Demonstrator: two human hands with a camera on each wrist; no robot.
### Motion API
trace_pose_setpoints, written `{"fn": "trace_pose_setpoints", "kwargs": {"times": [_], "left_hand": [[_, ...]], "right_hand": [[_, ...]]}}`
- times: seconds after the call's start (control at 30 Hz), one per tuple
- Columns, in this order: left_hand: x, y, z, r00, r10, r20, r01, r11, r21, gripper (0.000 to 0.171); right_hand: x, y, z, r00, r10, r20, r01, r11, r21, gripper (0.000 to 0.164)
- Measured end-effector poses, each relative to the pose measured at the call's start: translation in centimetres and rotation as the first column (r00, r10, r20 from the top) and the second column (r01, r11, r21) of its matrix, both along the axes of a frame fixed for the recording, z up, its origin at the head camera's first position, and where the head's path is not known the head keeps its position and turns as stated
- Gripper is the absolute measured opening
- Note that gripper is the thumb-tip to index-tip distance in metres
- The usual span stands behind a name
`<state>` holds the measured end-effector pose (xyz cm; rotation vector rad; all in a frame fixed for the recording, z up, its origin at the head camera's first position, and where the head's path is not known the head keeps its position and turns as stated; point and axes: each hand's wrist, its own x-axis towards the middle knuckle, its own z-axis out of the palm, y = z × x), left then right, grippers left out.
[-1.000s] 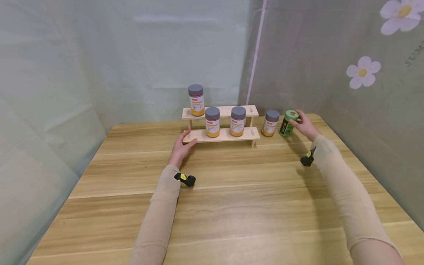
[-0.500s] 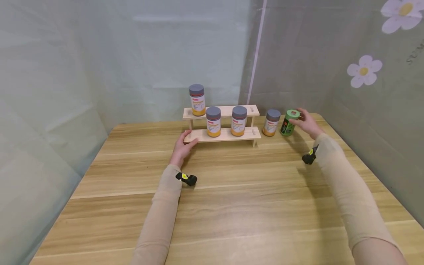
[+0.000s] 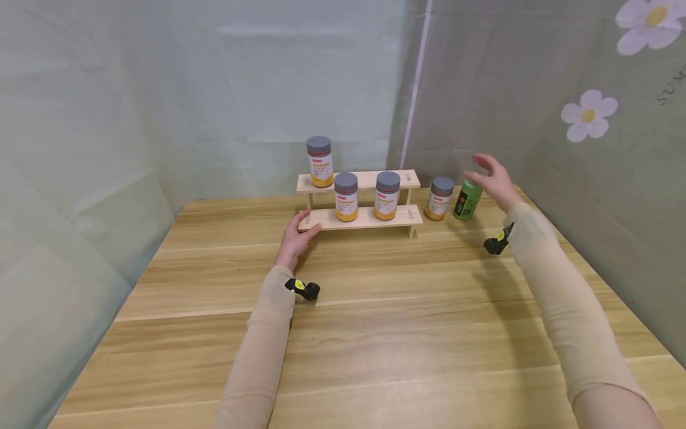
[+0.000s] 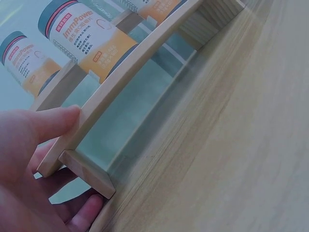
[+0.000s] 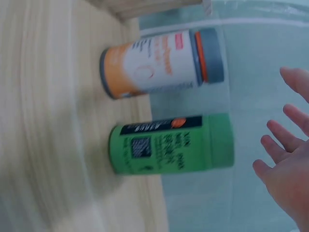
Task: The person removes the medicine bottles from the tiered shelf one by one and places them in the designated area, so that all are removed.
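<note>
My left hand (image 3: 293,241) grips the left end of a two-step wooden rack (image 3: 366,219). In the left wrist view its thumb presses the front edge of the lower shelf (image 4: 123,84), fingers curled beneath. A grey-lidded supplement jar (image 3: 320,162) stands on the upper step. Two matching jars, a left one (image 3: 346,199) and a right one (image 3: 387,198), stand on the lower step. My right hand (image 3: 495,182) hovers with spread fingers above a green canister (image 3: 467,202). The right wrist view shows a gap between the hand (image 5: 289,159) and the canister's lid (image 5: 221,140).
Another grey-lidded jar (image 3: 439,199) stands upright on the table between rack and canister. The wood-grain table (image 3: 375,333) reaches back to a pale curtain (image 3: 268,101). A grey curtain with printed flowers (image 3: 589,115) hangs along the right side.
My right hand has let go of the green canister and risen above it, fingers spreading. The left hand stays on the rack. Jars and canister keep their places.
</note>
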<state>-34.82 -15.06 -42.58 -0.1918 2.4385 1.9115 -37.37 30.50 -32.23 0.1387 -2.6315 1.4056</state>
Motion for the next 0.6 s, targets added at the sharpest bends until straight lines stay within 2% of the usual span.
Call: {"fn": "trace_pose_setpoints", "kwargs": {"times": [0.33,0.6], "left_hand": [[0.0,0.0,0.2,1.0,0.004,0.002,-0.004,1.0,0.004,0.061],[0.0,-0.1,0.2,1.0,-0.004,0.013,0.004,1.0,0.016,0.062]], "right_hand": [[-0.2,-3.3,1.8,1.0,0.031,0.006,-0.03,0.998,-0.055,0.072],[-0.4,-6.1,1.3,0.999,0.034,-0.012,-0.035,0.995,-0.089,0.07]]}}
